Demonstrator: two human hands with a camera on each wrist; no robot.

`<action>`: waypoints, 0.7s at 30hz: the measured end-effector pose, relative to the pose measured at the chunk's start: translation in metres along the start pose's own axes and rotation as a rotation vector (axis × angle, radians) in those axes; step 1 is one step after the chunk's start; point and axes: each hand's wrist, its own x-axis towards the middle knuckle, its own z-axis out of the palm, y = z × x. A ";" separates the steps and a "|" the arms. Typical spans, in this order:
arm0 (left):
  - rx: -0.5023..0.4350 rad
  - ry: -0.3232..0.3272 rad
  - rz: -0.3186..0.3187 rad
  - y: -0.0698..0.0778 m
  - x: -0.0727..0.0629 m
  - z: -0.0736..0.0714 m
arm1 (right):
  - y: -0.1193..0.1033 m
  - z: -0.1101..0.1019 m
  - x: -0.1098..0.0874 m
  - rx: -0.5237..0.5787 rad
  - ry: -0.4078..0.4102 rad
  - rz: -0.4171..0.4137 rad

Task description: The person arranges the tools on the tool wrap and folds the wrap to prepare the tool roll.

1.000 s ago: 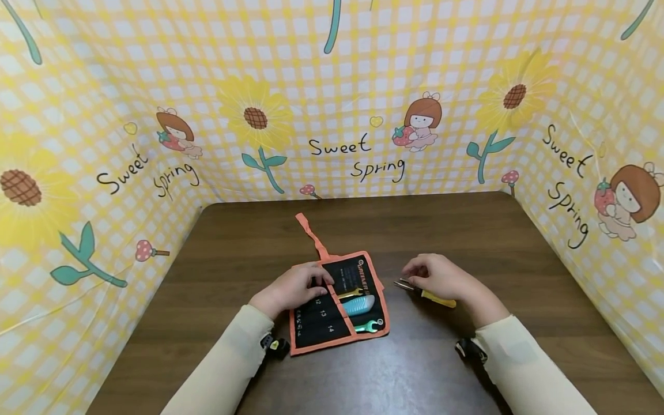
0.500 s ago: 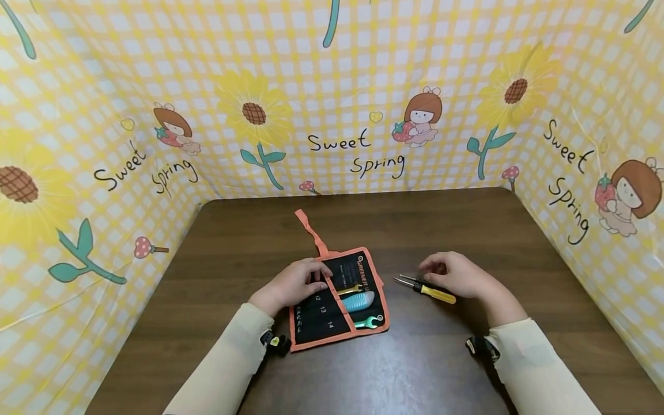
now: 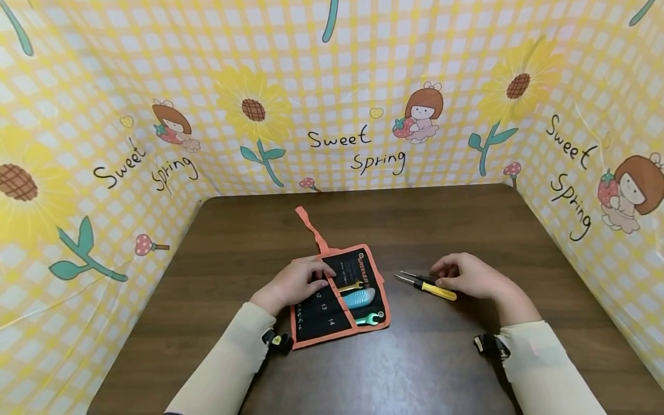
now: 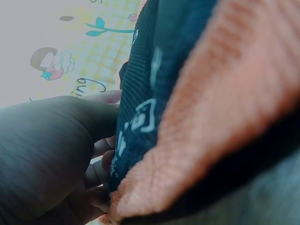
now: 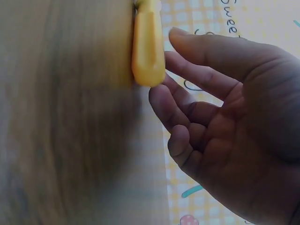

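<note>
A black tool pouch (image 3: 319,320) with orange trim lies unrolled on the table. My left hand (image 3: 293,283) rests on its upper left part, fingertips by the orange pocket edge; the left wrist view shows the fabric close up. A yellow wrench (image 3: 351,286), a light blue handle (image 3: 359,298) and a green wrench (image 3: 368,319) stick out of the pockets. Right of the pouch lies a screwdriver (image 3: 438,290) with a yellow handle. Beside it runs a second metal shaft (image 3: 411,274), its other end hidden. My right hand (image 3: 474,276) hovers over these, thumb and fingers apart around nothing.
The brown wooden table (image 3: 249,225) is enclosed by a yellow checked cloth (image 3: 207,57) at the back and both sides. An orange strap (image 3: 309,227) extends from the pouch's far edge.
My right hand has drawn back to the right, uncovering more of the screwdriver, which stays in place. The left hand keeps its place on the pouch.
</note>
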 end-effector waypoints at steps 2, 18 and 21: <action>-0.001 -0.001 0.007 0.001 0.000 -0.001 | 0.002 -0.002 -0.002 0.012 -0.009 0.003; 0.015 -0.015 0.055 0.005 0.001 0.004 | 0.014 -0.004 -0.013 0.027 -0.002 0.025; 0.017 -0.017 0.046 0.006 0.001 0.004 | 0.015 -0.001 -0.011 0.009 0.018 0.013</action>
